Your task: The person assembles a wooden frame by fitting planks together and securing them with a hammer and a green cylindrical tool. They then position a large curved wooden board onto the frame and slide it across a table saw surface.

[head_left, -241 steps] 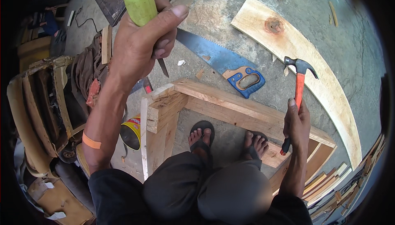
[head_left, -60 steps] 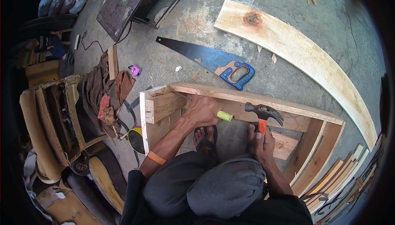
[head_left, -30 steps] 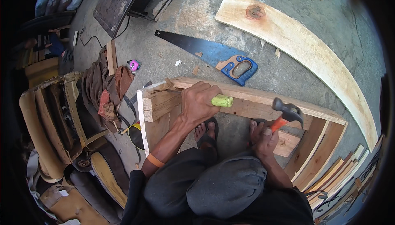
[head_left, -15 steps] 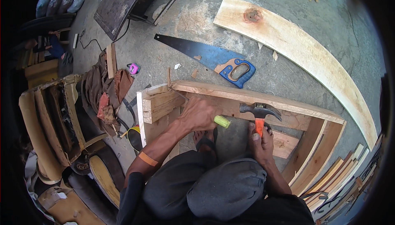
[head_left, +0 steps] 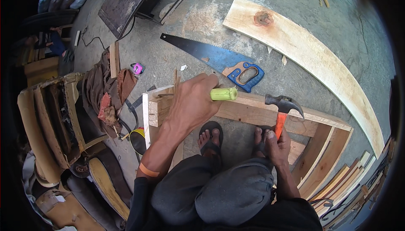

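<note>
In the head view, the left hand (head_left: 193, 100) sits near the centre of the dial, its fingers clamped around a yellow-green-handled chisel (head_left: 224, 94). The handle's butt points to three o'clock from the fist; a thin dark stretch of metal shows on the fist's nine o'clock side, over the corner of a wooden frame (head_left: 261, 115) — whether it touches the wood I cannot tell. A thin wood sliver (head_left: 176, 77) stands up at that corner, just beside the hand.

The right hand (head_left: 279, 148), out at four o'clock, is closed on the orange handle of a claw hammer (head_left: 284, 106). The hammer's dark head is up at three o'clock, claw toward the right, overlapping the frame's long rail in the view and well apart from the chisel.

The frame lies around the person's sandalled feet (head_left: 209, 140). Beyond its rail, on the concrete floor (head_left: 192, 49), a handsaw (head_left: 223, 58) with a blue and brown grip rests between twelve and one o'clock, and a broad knotted plank (head_left: 312, 54) reaches from one to three. A pink tape measure (head_left: 137, 68) lies at ten o'clock, a yellow-rimmed tin (head_left: 138, 142) at eight — just outside the frame's left end.
</note>
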Demonstrator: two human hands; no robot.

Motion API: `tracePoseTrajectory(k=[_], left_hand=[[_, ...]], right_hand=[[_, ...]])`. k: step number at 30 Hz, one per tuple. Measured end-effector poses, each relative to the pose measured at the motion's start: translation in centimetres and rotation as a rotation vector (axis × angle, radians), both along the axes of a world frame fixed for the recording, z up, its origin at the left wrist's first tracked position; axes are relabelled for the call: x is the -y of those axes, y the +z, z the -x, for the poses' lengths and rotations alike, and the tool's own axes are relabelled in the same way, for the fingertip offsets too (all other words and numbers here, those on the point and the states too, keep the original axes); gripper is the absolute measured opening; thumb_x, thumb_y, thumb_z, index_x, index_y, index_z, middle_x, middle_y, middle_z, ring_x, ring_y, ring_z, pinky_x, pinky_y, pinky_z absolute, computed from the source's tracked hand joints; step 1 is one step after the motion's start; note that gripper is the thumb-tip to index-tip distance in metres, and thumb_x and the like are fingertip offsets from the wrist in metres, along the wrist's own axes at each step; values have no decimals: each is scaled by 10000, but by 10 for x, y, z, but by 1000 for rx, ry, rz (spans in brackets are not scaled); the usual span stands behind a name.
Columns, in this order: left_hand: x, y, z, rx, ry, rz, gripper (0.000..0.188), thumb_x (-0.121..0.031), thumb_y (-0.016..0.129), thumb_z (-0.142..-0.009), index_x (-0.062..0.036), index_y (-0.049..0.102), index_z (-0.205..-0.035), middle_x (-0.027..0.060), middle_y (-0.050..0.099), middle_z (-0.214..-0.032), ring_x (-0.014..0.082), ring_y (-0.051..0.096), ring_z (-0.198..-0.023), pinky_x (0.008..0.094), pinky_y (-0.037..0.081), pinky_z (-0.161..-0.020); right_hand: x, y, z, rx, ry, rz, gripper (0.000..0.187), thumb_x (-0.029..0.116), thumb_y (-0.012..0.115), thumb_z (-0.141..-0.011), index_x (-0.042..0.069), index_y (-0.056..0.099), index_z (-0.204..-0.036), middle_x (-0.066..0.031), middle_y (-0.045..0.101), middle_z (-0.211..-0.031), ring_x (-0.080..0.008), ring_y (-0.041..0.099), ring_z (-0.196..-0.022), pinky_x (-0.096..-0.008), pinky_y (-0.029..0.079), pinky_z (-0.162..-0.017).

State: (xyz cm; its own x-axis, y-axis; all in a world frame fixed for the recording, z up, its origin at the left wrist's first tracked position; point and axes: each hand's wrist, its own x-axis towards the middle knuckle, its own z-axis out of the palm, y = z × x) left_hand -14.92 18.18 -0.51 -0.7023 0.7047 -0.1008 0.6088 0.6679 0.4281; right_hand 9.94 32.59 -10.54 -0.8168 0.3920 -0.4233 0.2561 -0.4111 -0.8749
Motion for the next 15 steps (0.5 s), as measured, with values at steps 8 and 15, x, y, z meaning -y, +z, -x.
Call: tracePoseTrajectory(k=[8, 15], left_hand=[[-38, 28, 123, 310, 368, 426, 258, -205, 710, -893, 52, 690, -876, 76, 611, -590, 145, 579, -469, 331, 474, -483], [-28, 8, 124, 131, -344, 805, 374, -285, 822, -772, -107, 743, -1091, 89, 739, -1081, 321, 708, -1022, 471, 552, -843]], right_hand=[[-7, -5, -8, -22, 58, -63, 313, 273, 659, -1015, -6, 627, -1151, 23, 587, -768, -48, 515, -683, -230, 430, -625], [-14, -4, -13, 74, 38, 5, 303, 275, 675, -1003, -8, 648, -1109, 9, 606, -754, -46, 534, -672, -230, 456, -628]])
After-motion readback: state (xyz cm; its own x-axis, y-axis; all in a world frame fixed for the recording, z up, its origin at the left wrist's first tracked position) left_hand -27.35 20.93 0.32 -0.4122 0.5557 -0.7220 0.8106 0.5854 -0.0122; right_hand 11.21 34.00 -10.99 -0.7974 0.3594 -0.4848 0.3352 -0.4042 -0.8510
